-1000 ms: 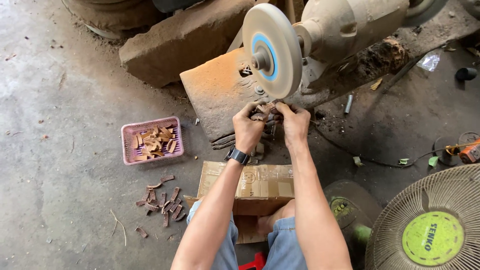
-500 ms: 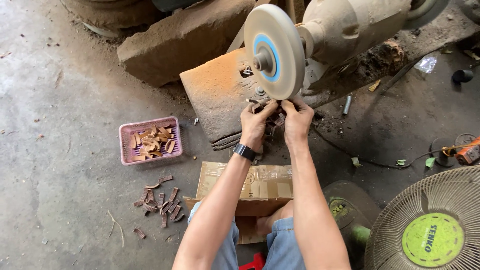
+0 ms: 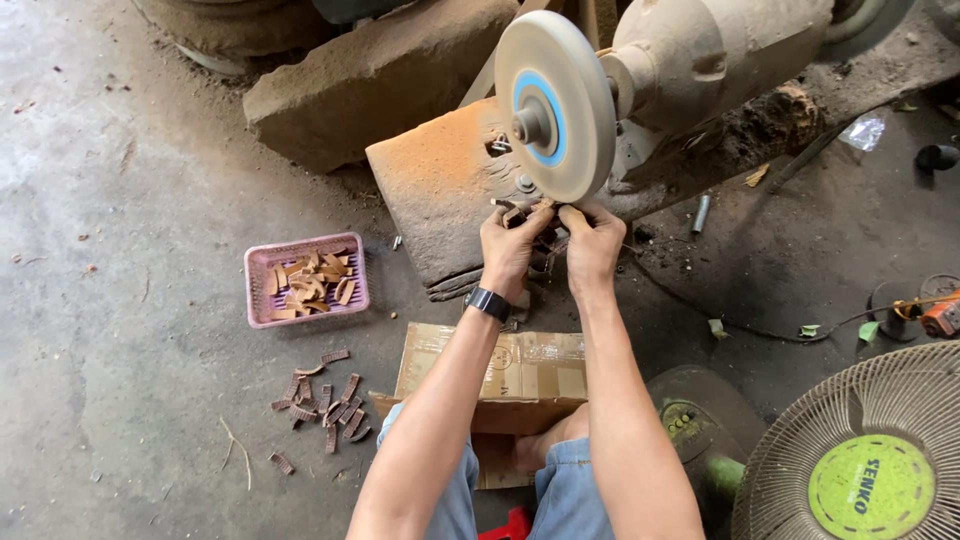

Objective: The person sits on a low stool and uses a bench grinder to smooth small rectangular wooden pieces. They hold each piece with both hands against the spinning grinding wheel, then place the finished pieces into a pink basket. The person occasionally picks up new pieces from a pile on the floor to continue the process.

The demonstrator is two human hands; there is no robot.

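Both forearms extend forward from the lower edge of the view over a cardboard box (image 3: 520, 372). The left hand (image 3: 512, 247) and right hand (image 3: 592, 245) meet directly below the grinding wheel (image 3: 553, 104), which is mounted on a dusty motor (image 3: 715, 55). The fingers of both hands are curled closed, pinching one small brown piece (image 3: 522, 211) held against the lower rim of the wheel. A watch (image 3: 487, 302) sits on the left wrist. The concrete floor (image 3: 120, 200) carries a fan (image 3: 860, 450) at the lower right corner, a pink basket (image 3: 254, 290) of tan pieces left of the hands, and loose brown strips (image 3: 325, 402) nearer the lower edge.
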